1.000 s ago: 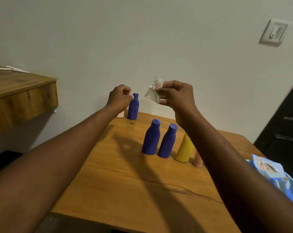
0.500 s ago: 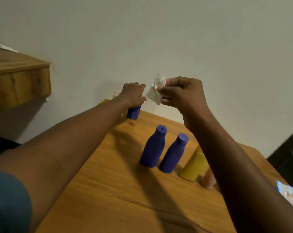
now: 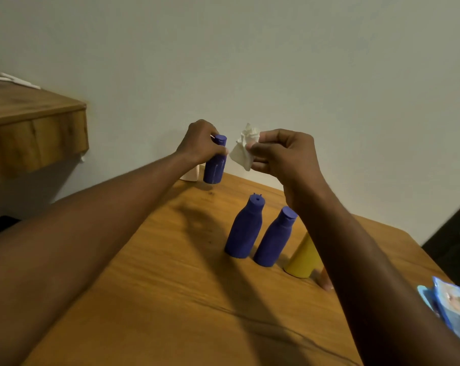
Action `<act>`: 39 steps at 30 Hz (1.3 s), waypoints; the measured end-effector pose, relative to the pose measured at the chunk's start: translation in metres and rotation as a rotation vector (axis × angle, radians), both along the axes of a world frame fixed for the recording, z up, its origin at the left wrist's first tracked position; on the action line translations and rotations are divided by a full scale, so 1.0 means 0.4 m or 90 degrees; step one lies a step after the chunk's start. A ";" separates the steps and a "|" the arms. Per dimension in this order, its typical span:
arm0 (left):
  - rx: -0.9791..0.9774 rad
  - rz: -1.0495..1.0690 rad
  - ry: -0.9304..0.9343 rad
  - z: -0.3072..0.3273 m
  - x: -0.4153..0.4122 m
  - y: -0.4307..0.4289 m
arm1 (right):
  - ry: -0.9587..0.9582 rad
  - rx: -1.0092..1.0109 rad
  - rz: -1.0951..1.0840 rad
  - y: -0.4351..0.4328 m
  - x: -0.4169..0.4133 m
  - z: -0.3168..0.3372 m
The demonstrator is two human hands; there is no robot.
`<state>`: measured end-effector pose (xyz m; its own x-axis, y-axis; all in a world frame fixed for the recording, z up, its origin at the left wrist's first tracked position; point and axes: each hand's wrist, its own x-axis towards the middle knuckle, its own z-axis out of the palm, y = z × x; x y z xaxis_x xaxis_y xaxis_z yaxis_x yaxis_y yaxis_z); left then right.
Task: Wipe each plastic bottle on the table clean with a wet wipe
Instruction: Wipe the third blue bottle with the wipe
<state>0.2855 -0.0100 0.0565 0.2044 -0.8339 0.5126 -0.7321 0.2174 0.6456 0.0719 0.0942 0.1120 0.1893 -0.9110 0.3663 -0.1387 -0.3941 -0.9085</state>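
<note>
A blue bottle (image 3: 215, 167) stands at the far edge of the table (image 3: 144, 286), my left hand (image 3: 201, 145) curled round its neck — my right hand (image 3: 284, 154) pinches a crumpled wet wipe (image 3: 243, 151) just beside the cap. Wiping looks about to start; next the wipe must meet the bottle — firmly held.

left arm: stretched forward | left hand (image 3: 201, 143): fingers curled round upper part of blue bottle (image 3: 214, 166) | right arm: stretched forward, hand raised | right hand (image 3: 284, 151): fingertips pinch crumpled wet wipe (image 3: 243, 151)
</note>
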 end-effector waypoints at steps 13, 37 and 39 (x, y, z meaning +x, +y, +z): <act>-0.045 -0.100 0.296 0.096 -0.074 0.468 | -0.030 -0.051 0.010 0.258 -0.054 0.011; 0.071 -0.161 0.574 -0.143 -0.382 0.774 | 0.300 -0.314 -0.136 0.625 -0.219 -0.464; 0.069 -0.153 0.555 -0.154 -0.394 0.770 | 0.310 -0.333 -0.146 0.608 -0.201 -0.464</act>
<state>0.1279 0.2981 -0.0052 0.2977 -0.9387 0.1739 0.0826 0.2068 0.9749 -0.0085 0.3374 -0.0735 0.2673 -0.6767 0.6860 -0.6076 -0.6709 -0.4251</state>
